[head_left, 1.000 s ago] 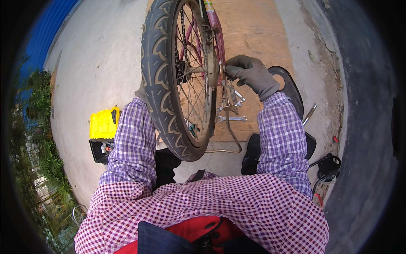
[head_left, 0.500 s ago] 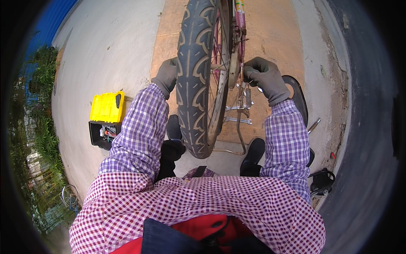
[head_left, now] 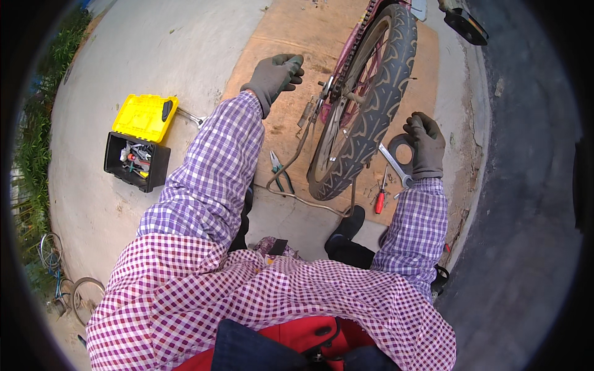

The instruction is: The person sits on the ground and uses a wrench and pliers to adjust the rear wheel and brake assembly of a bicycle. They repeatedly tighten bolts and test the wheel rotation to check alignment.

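Observation:
A bicycle wheel with a dark, tan-patterned tyre (head_left: pixel 371 117) stands before me, leaning right, its chain (head_left: pixel 349 62) showing on the left side. My left hand (head_left: pixel 275 79), in a grey glove, hangs in the air left of the wheel, fingers loosely bent and apart, nothing visible in them. To the wheel's right is my gloved right hand (head_left: pixel 427 148), its fingers curled in; whatever they may hold is hidden. Beside that hand lie a combination wrench (head_left: pixel 396 166) and a dark round disc (head_left: pixel 404 148). A spring (head_left: pixel 305 114) and a bent metal kickstand (head_left: pixel 291 157) sit left of the wheel.
Pliers (head_left: pixel 281 170) and a red-handled screwdriver (head_left: pixel 380 198) with small screws lie on the brown board (head_left: pixel 247 80). At left stands a black toolbox (head_left: pixel 162 167) with its yellow lid (head_left: pixel 145 117) raised. A bicycle pedal (head_left: pixel 466 26) is at the far right.
Both hands have come away from beside the wheel; the left is higher, the right farther out. The wheel appears farther right and leans right, its chain side now on the left.

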Tool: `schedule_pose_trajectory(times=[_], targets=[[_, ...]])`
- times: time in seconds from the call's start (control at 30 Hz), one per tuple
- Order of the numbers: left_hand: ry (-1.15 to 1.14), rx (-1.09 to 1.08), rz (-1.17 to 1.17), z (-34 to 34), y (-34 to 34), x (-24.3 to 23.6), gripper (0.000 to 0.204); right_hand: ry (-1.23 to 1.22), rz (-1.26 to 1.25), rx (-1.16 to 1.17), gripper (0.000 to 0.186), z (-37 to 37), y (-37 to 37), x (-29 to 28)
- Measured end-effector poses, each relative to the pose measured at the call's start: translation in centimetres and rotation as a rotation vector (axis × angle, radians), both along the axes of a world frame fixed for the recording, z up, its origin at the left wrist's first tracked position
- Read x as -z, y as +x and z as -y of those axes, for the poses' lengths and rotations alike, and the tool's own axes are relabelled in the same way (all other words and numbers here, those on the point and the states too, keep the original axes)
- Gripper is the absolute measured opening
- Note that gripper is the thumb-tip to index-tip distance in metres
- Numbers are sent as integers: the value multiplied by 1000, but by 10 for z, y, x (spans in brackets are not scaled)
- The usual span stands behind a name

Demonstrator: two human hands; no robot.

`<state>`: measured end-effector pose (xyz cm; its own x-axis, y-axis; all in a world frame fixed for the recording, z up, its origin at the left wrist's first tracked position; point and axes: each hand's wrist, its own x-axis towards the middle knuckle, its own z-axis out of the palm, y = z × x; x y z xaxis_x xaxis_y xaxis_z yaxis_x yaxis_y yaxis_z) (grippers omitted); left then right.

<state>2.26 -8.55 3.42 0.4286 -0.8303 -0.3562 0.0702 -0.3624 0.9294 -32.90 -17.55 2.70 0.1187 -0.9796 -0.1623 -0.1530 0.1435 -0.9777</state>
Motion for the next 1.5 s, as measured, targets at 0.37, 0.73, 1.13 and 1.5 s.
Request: schedule_pose_trajectory(times=[0.37,0.73,1.13,1.5], targets=[[-90,-373,64,-15,6,-19,37,110,-16,184,35,-66,-35,23],[192,-110,476,-24,-6,11,37,358,-194,327,30,-26,-42,87],[580,625,672,-24,-41,23,49,583,-287,-161,40,-34,-17,120],[667,872,637,-33,-57,40,63,523,-489,-469,52,-36,0,119]])
